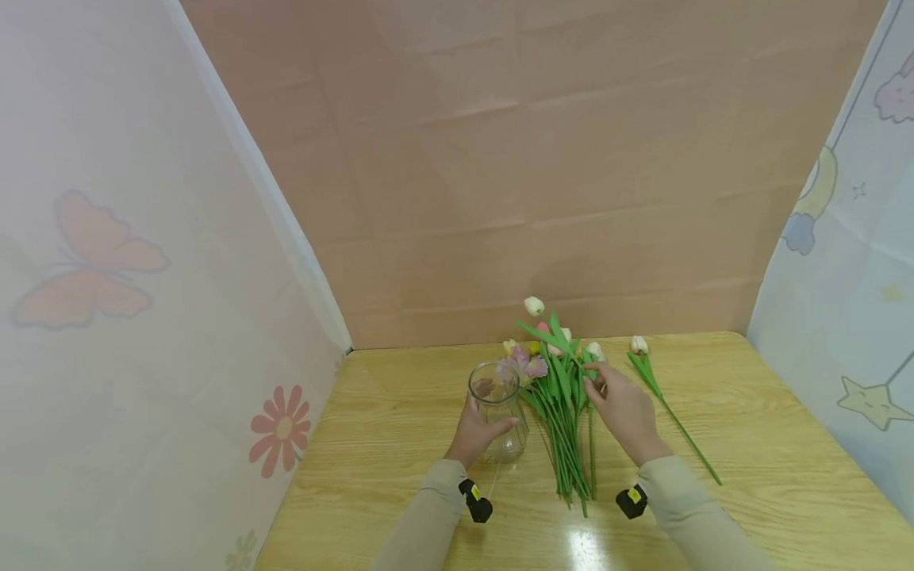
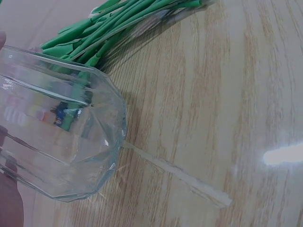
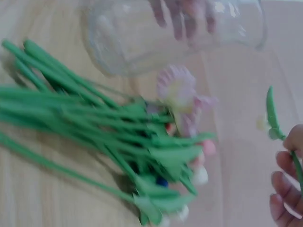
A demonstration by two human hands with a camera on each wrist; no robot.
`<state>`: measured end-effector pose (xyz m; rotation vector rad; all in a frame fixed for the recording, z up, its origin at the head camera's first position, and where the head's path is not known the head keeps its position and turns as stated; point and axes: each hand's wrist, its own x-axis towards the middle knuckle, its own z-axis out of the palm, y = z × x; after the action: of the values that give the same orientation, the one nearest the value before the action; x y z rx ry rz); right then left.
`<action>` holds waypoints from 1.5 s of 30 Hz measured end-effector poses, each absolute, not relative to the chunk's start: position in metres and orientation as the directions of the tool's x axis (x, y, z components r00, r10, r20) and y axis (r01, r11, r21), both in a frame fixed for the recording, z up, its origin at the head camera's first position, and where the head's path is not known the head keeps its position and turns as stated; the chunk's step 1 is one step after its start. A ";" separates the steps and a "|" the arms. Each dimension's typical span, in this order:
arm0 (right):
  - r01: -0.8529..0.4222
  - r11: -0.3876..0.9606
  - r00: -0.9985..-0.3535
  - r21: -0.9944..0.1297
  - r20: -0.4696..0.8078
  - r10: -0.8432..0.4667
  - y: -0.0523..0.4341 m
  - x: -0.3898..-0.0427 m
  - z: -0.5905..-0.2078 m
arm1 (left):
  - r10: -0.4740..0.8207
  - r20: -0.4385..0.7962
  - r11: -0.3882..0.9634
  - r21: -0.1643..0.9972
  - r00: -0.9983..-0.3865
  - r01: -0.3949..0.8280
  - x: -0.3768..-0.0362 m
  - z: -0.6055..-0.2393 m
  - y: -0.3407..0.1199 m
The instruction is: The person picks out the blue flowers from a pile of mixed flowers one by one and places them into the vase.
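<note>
My left hand [image 1: 475, 432] grips a clear glass vase [image 1: 508, 450] around its side; in the left wrist view the vase's faceted base [image 2: 106, 142] is close to the camera. My right hand [image 1: 627, 408] pinches the green stem of a white tulip [image 1: 534, 306], its bloom raised above the others and pointing away. Beneath it lies a bunch of artificial flowers [image 1: 564, 428], green stems toward me. Among its blooms are a purple-pink flower [image 3: 177, 90] and several white and pink ones. The right wrist view is blurred, and the held bloom is hard to make out there.
One white tulip [image 1: 639, 346] lies apart on the right of the wooden table [image 1: 371, 507]. A pale strip [image 2: 184, 177] runs along the tabletop near the vase base. A brown backdrop [image 1: 457, 174] stands behind, with printed cloth [image 1: 164, 381] on both sides.
</note>
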<state>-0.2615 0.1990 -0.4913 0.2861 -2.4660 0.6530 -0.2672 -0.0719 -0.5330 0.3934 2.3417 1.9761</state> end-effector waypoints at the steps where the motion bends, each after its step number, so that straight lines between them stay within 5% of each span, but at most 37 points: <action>1: -0.344 0.862 -0.795 -0.372 0.604 -0.056 0.204 -0.262 -0.490 | 0.229 0.127 0.152 0.975 -0.965 0.164 -0.267 -0.532 -0.072; 8: -0.302 0.896 -0.721 -0.325 0.693 0.009 0.242 -0.258 -0.489 | 0.216 0.135 0.152 0.974 -0.967 0.170 -0.273 -0.539 -0.072; 20: -0.099 0.895 -0.881 -0.434 0.456 0.124 0.294 -0.249 -0.535 | 0.199 0.132 0.161 0.973 -0.971 0.165 -0.285 -0.564 -0.072; 35: -0.012 0.911 -0.945 -0.412 0.302 0.124 0.311 -0.246 -0.572 | 0.216 0.115 0.149 0.978 -0.970 0.149 -0.269 -0.536 -0.073; 45: 0.000 0.924 -0.960 -0.382 0.260 0.107 0.318 -0.250 -0.589 | 0.202 0.155 0.175 0.966 -0.967 0.191 -0.284 -0.562 -0.070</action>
<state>-0.2499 0.3179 -0.5894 -0.0793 -2.8064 0.5578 -0.2842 -0.0700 -0.5616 0.4020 2.4014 1.9715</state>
